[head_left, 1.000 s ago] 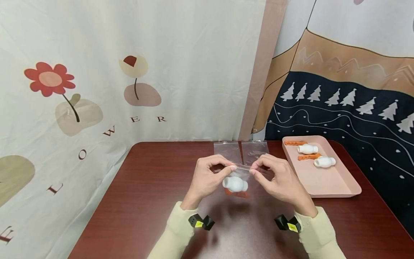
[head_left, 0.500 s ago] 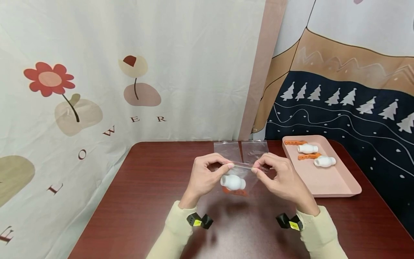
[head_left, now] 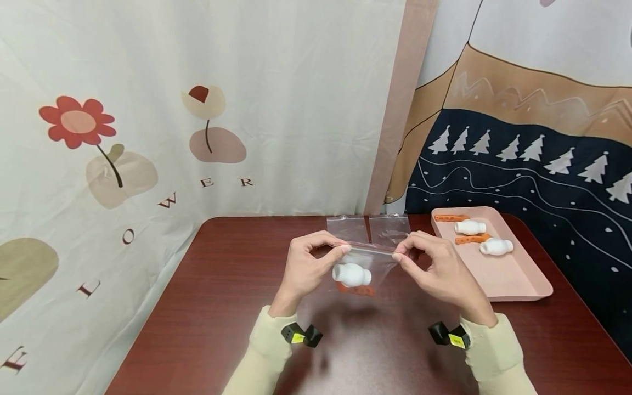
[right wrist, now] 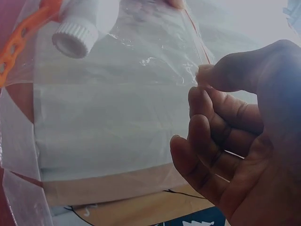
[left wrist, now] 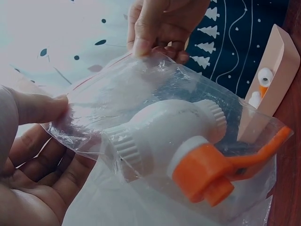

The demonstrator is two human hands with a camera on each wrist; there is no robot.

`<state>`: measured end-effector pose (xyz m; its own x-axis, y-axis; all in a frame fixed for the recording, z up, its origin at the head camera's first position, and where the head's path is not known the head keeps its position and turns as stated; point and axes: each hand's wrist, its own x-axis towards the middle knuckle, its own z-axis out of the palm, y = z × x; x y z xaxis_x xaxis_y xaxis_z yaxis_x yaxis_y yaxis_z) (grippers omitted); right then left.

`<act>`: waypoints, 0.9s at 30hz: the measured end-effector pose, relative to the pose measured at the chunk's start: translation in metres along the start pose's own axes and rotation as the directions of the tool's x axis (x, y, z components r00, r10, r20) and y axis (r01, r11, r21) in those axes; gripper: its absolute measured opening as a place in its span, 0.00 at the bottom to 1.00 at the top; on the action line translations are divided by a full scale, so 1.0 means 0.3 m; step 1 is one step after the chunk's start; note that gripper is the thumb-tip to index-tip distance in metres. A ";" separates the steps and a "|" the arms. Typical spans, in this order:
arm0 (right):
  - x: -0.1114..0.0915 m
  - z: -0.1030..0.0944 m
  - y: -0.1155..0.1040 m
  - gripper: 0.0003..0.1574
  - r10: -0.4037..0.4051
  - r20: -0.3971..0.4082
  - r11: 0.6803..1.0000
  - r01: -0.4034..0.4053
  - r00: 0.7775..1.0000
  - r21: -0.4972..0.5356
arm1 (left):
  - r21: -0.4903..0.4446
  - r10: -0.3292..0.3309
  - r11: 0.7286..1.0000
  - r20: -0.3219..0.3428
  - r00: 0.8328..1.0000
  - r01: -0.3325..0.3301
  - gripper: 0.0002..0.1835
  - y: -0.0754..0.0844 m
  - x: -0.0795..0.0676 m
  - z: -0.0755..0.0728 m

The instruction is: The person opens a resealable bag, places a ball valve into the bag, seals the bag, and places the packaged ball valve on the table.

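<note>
A clear zip-lock bag (head_left: pixel 377 263) hangs between my two hands above the table. Inside it lies a white plastic ball valve (left wrist: pixel 164 127) with ribbed ends and an orange lever handle (left wrist: pixel 202 172). My left hand (head_left: pixel 308 263) pinches the left end of the bag's zip edge between thumb and fingers. At the other end of that edge, my right hand (head_left: pixel 436 266) pinches with thumb and index finger, the remaining fingers curled beneath it in the right wrist view. The zip strip is stretched nearly straight between both pinches.
A pink tray (head_left: pixel 508 285) at the right holds two more white valves (head_left: pixel 496 247) with orange handles (head_left: pixel 471 239). Two flat clear bags (head_left: pixel 345 224) lie at the table's back edge, behind my hands. Printed curtains (head_left: pixel 296 109) hang behind the brown table (head_left: pixel 232 285).
My right hand has slid rightward along the zip edge, and my left hand has shifted slightly left. The gap between them has widened, and the bagged valve has moved a little left.
</note>
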<state>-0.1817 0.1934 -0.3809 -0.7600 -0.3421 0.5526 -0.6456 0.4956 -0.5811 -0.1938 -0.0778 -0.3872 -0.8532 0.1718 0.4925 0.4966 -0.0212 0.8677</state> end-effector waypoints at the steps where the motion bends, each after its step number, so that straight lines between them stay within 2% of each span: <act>1: 0.000 -0.002 0.001 0.13 -0.003 0.000 1.000 0.003 1.000 0.004 | 0.002 -0.005 1.000 -0.004 1.000 0.005 0.03 0.001 0.001 -0.001; 9: 0.000 -0.011 0.013 0.12 0.011 0.019 1.000 -0.011 1.000 -0.007 | 0.033 -0.016 0.999 -0.011 1.000 0.016 0.04 0.000 0.004 -0.005; 18: -0.004 -0.035 0.028 0.11 0.067 0.054 0.996 -0.064 0.996 -0.055 | 0.126 -0.031 0.992 0.062 0.998 0.023 0.05 -0.010 0.002 -0.003; 27: 0.001 -0.018 0.035 0.13 0.102 0.110 0.995 -0.102 0.989 -0.009 | 0.113 -0.063 0.992 0.010 0.998 0.062 0.06 -0.007 -0.011 0.039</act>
<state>-0.1883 0.2028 -0.3837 -0.8257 -0.3751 0.4213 -0.5640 0.5348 -0.6292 -0.1901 -0.0667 -0.3913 -0.8814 0.1821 0.4359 0.4577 0.1010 0.8833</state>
